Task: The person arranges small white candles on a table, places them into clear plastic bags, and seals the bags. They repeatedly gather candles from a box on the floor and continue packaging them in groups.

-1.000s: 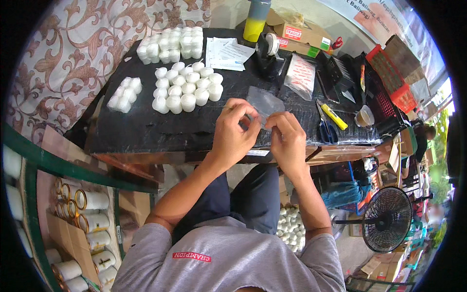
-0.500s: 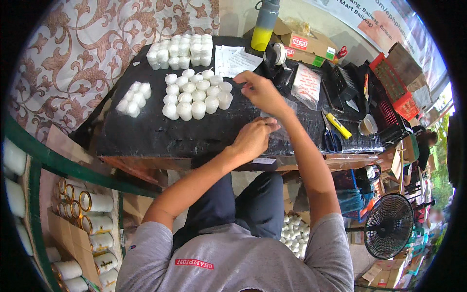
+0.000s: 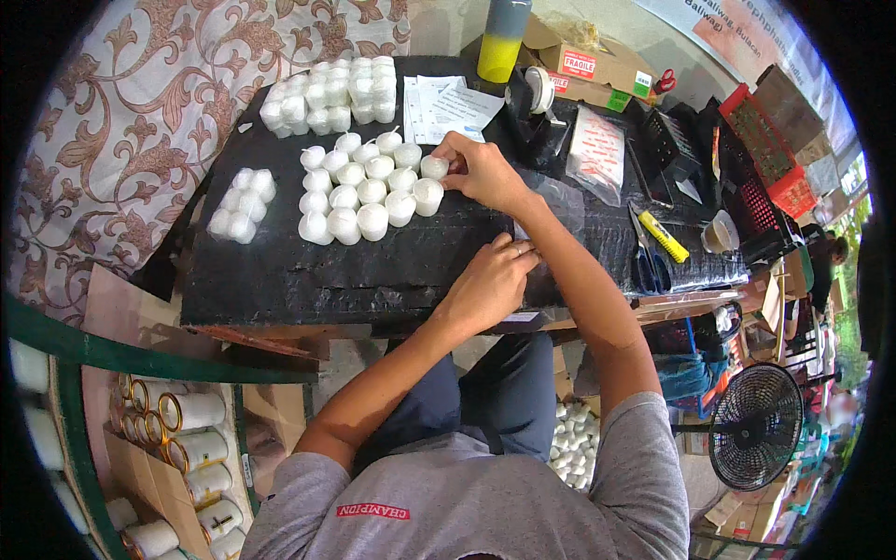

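White votive candles stand in loose rows on the black tabletop, several with wicks showing. At the right end of these rows my right hand is closed, thumb and fingers on a white candle. Lower down, my left hand has its fingers curled on the near edge of a clear plastic bag, which lies partly beneath my right forearm. Wrapped candle packs are stacked at the back left. Another small wrapped pack lies left of the loose candles.
Paper sheets, a tape dispenser and a bottle are at the back. To the right lie scissors, a yellow cutter and a bag with red-marked contents. A fan stands at lower right.
My right hand has moved down-left to the candle at the row's right end and closed on it. My left hand stays by the plastic bag. The whole view has shifted slightly.
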Motion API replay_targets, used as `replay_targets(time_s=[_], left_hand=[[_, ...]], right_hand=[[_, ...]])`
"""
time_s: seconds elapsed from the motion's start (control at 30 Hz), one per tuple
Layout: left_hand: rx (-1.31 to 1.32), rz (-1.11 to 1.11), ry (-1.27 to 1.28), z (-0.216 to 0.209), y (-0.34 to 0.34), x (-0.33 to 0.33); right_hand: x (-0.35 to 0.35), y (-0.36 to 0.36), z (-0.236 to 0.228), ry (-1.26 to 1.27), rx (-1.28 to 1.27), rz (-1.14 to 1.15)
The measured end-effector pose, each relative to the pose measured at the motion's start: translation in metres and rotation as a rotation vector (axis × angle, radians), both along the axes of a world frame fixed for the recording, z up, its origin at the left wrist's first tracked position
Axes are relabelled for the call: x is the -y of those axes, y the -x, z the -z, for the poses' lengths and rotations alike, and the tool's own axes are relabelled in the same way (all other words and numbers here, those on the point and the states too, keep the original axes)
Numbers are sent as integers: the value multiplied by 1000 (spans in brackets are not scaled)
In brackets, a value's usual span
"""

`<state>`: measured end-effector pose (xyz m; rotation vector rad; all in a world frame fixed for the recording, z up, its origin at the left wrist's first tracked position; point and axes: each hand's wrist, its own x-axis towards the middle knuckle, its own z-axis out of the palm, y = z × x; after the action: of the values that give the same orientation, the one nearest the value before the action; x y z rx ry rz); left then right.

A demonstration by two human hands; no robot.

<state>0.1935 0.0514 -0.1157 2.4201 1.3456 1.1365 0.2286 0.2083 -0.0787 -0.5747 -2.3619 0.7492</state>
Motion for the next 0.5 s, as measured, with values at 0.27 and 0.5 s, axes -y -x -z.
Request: replay_targets(time_s=[0.27, 0.5], left_hand=[[-23, -21, 4, 6, 1, -2], [18, -23, -55, 12, -2, -4]], right_hand=[[-3, 6, 4, 114, 2, -51], [-39, 11, -28, 61, 61, -93]])
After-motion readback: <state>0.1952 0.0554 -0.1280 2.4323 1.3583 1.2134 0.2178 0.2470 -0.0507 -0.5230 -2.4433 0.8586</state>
